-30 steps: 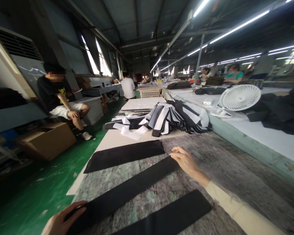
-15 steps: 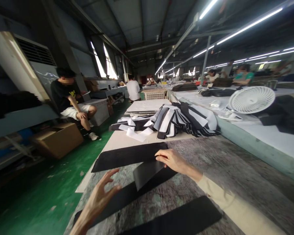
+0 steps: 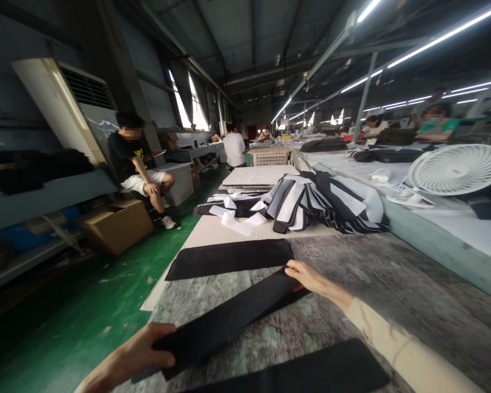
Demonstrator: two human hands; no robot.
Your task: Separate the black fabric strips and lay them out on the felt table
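Note:
A long black fabric strip slants across the mottled table, pulled out straight between my two hands. My left hand grips its near left end, thumb below and fingers over the top. At the far right end, my right hand pinches the corner between thumb and fingers. Under the held strip, part of another dark piece shows along its lower edge. Beyond it a second black strip lies flat. Closer to me, a third black strip rests on the table, partly cut off by the frame.
Past the mottled tabletop lies a heap of black and white strips. A white fan stands on the right-hand table. On the left, a person in a black shirt sits behind a cardboard box on the green floor.
My left hand, open above the table before, has closed on the strip's left end. The strip, earlier folded over from my right hand, is now stretched out. The view has turned slightly left.

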